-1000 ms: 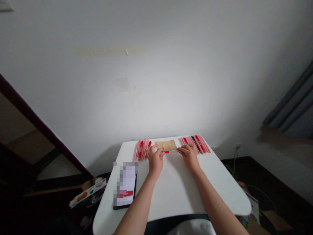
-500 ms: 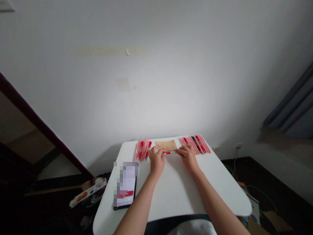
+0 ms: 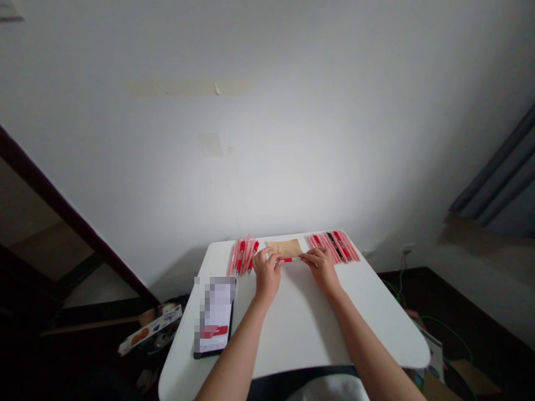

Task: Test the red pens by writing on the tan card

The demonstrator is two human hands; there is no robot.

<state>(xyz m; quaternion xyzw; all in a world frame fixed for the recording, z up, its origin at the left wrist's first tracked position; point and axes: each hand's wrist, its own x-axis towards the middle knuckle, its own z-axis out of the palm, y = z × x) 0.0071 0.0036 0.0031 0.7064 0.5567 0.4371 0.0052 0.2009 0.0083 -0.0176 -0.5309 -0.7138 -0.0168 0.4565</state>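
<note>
Slim pen (image 3: 288,260) gripped between left hand (image 3: 267,274) and right hand (image 3: 324,271)

The pen is pinched at one end by the fingers of the left hand, which are bent and nearly closed. Its other end is met by the fingertips of the right hand, which are also drawn together. A red and whitish middle is left showing between them, and both ends are hidden by the fingers. Whether the pen is lifted or rested on the white table (image 3: 301,328) cannot be told.

Just behind the pen, a piece of brown paper (image 3: 288,247) is laid flat. Beside the left hand, a loose bunch of pink and red pens (image 3: 243,255) is spread at uneven angles. Beyond the right hand, a neater row of pink, red and black pens (image 3: 345,245) is lined up side by side, its near left part partly covered by that hand.

Nearer the left forearm, a phone (image 3: 217,314) is placed face up, its screen partly blurred. Behind the table, a pale wall (image 3: 267,167) is marked by a yellowish strip (image 3: 188,87). To the far right, a grey curtain (image 3: 497,178) is hung.
</note>
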